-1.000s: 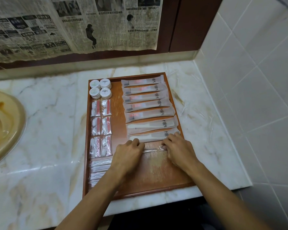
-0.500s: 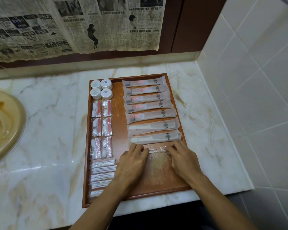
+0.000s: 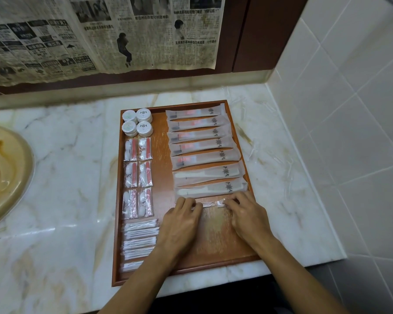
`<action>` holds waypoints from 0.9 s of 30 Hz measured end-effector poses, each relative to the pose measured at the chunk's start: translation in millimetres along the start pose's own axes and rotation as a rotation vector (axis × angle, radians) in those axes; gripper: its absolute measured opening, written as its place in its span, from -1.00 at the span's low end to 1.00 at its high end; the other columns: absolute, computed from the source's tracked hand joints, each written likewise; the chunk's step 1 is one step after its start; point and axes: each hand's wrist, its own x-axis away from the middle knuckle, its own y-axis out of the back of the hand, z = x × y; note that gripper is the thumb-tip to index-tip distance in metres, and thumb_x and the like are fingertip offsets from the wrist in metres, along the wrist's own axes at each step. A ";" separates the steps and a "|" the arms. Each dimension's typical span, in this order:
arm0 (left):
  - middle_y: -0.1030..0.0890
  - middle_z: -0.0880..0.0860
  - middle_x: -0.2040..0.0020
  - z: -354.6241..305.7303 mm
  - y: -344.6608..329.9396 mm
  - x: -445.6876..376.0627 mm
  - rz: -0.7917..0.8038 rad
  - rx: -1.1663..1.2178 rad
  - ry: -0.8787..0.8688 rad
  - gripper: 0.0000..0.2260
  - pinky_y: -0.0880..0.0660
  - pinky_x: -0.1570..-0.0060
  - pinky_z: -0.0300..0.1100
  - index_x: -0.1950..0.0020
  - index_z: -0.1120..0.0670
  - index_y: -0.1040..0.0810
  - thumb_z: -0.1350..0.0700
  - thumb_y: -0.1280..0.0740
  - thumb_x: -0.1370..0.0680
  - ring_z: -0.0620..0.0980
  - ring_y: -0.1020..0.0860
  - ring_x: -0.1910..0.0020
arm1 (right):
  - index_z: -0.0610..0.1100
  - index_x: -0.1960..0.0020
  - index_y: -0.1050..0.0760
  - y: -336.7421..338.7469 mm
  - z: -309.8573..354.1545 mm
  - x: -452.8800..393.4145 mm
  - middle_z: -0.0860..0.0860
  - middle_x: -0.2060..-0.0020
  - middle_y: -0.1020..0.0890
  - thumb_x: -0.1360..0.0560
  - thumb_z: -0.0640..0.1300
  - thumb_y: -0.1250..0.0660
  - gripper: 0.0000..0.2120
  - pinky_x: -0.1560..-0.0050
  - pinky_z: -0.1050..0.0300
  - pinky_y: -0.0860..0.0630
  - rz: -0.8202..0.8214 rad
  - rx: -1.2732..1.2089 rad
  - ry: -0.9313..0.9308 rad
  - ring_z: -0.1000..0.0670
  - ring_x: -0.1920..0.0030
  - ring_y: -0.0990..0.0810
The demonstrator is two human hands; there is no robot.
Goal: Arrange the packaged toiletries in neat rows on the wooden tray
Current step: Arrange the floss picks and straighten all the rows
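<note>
The wooden tray [image 3: 161, 173] lies on the marble counter. Its right column holds several long frosted packets [image 3: 204, 155] in a row. On the left stand round white soaps [image 3: 137, 122], clear kit packets [image 3: 137, 177] in pairs and cotton-swab packets [image 3: 140, 239]. Below the last frosted packet lies a thin clear packet [image 3: 210, 203]. My left hand [image 3: 179, 223] holds its left end with curled fingers. My right hand [image 3: 247, 214] pinches its right end.
A yellowed sink basin [image 3: 7, 177] sits at the left. Newspaper [image 3: 100, 35] hangs on the wall behind. A tiled wall [image 3: 340, 132] bounds the counter on the right. The counter's front edge runs just below the tray.
Both hands and the thin clear packet have shifted slightly up the tray, closer under the last frosted packet. The view has moved a little.
</note>
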 end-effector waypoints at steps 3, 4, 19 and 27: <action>-0.56 0.04 0.07 -0.2 0.4 0.1 0.007 0.008 0.001 -0.73 -0.45 0.48 -0.14 0.03 0.08 -0.59 0.15 -0.55 -0.33 0.05 -0.54 0.09 | -0.16 0.10 -0.64 -0.2 0.4 0.2 -0.02 0.13 -0.59 -0.22 -0.40 -0.45 -0.71 0.43 0.02 -0.57 -0.007 0.010 0.002 -0.09 0.09 -0.58; -0.56 0.04 0.07 -0.1 0.6 -0.1 0.012 0.012 0.000 -0.73 -0.45 0.48 -0.14 0.02 0.08 -0.59 0.15 -0.55 -0.33 0.05 -0.54 0.09 | -0.16 0.10 -0.64 -0.3 0.7 0.0 -0.02 0.13 -0.58 -0.21 -0.40 -0.45 -0.70 0.43 0.03 -0.57 -0.010 0.013 0.001 -0.09 0.09 -0.58; -0.60 0.04 0.07 -8.2 26.4 -49.6 -0.135 0.141 -0.040 -0.83 -0.48 0.44 -0.08 -0.05 0.09 -0.60 0.13 -0.42 -0.48 0.06 -0.54 0.11 | -0.12 0.03 -0.63 34.6 -19.5 3.3 0.04 0.16 -0.59 -0.44 -0.22 -0.30 -0.83 0.41 0.15 -0.52 -0.214 -0.014 -0.203 0.02 0.12 -0.51; -0.58 0.08 0.05 -74.8 42.2 -177.7 -0.007 0.049 -0.298 -0.86 -0.44 0.32 -0.04 -0.07 0.11 -0.55 0.09 -0.27 -0.58 0.12 -0.50 -0.03 | -0.17 -0.24 -0.51 50.5 -85.0 -11.8 -0.11 -0.10 -0.54 -0.60 -0.04 -0.19 -0.69 0.11 0.01 -0.51 -0.116 0.032 -0.819 -0.12 -0.10 -0.52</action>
